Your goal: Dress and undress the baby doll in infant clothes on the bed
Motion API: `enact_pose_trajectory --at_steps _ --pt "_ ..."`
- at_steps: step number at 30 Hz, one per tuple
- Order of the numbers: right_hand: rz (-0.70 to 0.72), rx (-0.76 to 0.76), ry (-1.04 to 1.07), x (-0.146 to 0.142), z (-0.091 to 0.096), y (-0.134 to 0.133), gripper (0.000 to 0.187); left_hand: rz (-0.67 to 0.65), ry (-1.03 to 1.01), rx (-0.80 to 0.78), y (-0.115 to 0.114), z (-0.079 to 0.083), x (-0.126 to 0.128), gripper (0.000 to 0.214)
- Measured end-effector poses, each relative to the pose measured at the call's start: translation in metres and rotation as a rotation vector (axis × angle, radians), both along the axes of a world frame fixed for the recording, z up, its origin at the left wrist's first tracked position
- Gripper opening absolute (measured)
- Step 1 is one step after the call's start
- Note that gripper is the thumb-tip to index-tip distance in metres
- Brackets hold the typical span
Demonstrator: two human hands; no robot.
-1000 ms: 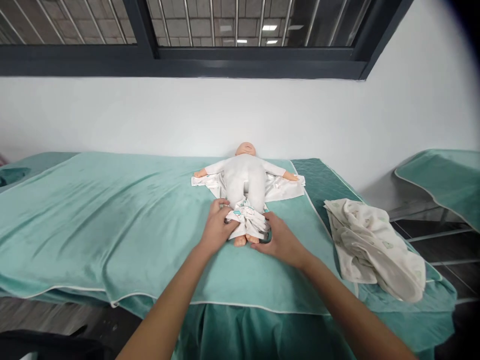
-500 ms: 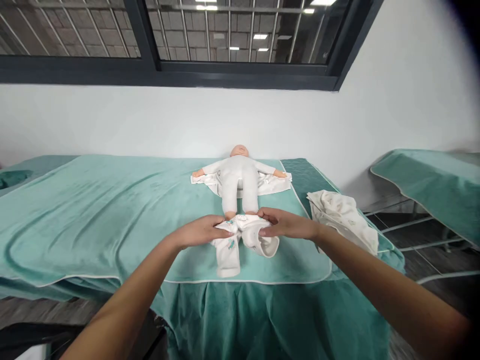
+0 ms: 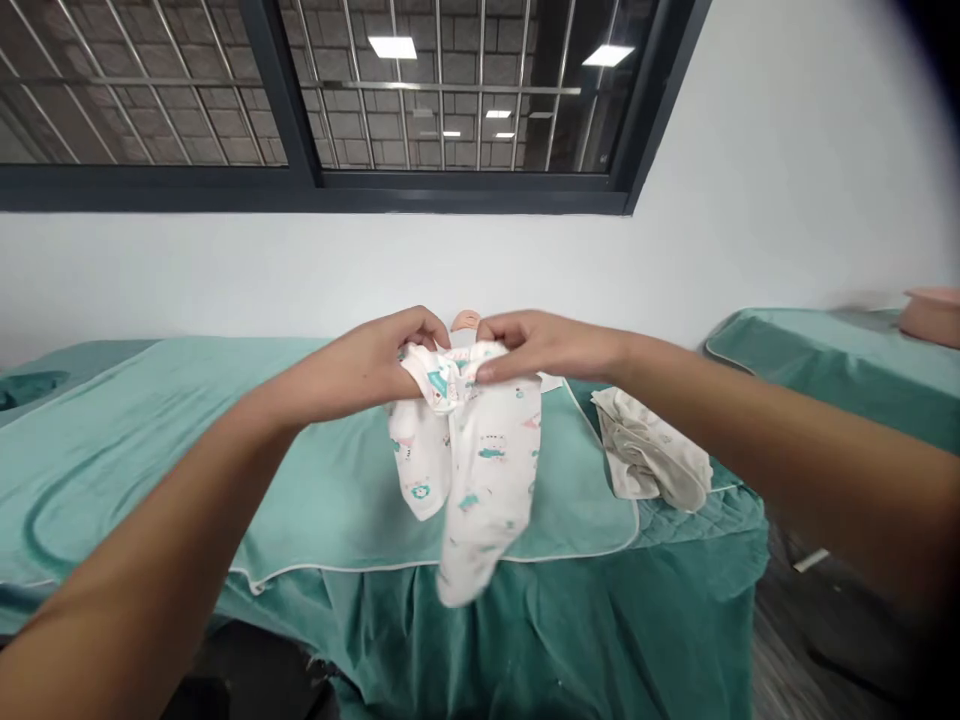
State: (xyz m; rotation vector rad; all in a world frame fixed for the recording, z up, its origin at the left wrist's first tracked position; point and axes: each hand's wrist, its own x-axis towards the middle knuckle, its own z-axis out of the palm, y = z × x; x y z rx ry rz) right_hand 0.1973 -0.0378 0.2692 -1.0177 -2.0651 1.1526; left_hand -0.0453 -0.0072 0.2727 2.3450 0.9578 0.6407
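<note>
The small white baby trousers (image 3: 480, 455), printed with teal and pink animals, hang in the air above the near edge of the teal-covered table (image 3: 150, 450), one leg lower and blurred at its foot. The left hand (image 3: 379, 365) and right hand (image 3: 536, 345) each pinch the waistband, close together. A crumpled cloth (image 3: 649, 455) lies by the table's right edge; bare cover spreads leftward

Baby trousers (image 3: 480, 450): white, scattered small prints in teal and pink. Towel (image 3: 187, 470) on table: light teal, white piped edge. Table cover (image 3: 540, 630) beneath: darker teal, quilted pattern at right corner. Crumpled garment (image 3: 652, 455) at right: cream, faint pale print. Doll head (image 3: 466, 320): peach. Window frame (image 3: 300, 190): dark grey. Wall (image 3: 750, 200): white.
</note>
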Motion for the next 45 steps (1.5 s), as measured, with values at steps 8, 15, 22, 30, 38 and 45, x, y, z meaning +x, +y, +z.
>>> enact_pose_trajectory --at_steps 8,15,22,30,38,45 --pt "-0.035 0.131 0.101 0.000 0.037 -0.006 0.030 -0.152 0.081 -0.154 0.002 0.029 -0.004 0.030" --pt "0.056 0.062 -0.052 -0.001 0.032 0.004 0.023 0.050 -0.346 -0.006 0.008 0.007 -0.008 0.025" --pt "0.043 -0.092 -0.316 -0.046 -0.062 0.052 0.034 0.501 -0.278 0.349 0.058 -0.066 -0.023 0.018" --pt "-0.352 -0.312 0.423 -0.091 -0.163 0.128 0.037 0.582 -0.302 0.225 0.088 -0.202 -0.045 0.040" --pt "-0.386 -0.213 0.549 -0.066 -0.161 0.175 0.031 0.563 -0.049 -0.061 0.077 -0.253 -0.017 0.046" --pt "-0.456 -0.060 0.112 -0.045 -0.165 0.167 0.026 0.713 -0.520 -0.110 0.071 -0.212 -0.024 0.027"
